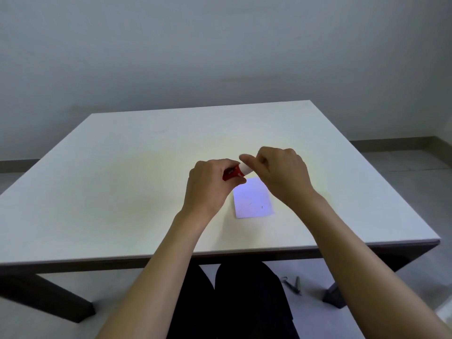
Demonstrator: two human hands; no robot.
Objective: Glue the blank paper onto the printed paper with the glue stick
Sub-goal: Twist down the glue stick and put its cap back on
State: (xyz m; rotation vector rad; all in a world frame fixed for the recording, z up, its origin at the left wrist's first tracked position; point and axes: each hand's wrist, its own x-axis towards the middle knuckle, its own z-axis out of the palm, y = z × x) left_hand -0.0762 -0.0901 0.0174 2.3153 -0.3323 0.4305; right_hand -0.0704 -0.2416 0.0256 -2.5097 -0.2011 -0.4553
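A smooth, matte white table (122,192) carries one small squarish paper (253,199), pale with faint marks too small to read. Above its far edge both hands meet on a cylindrical glue stick (236,172): the left hand (208,184) wraps the red body, the right hand (281,172) pinches the white cap end. Fingers hide most of the stick. Only one sheet can be made out.
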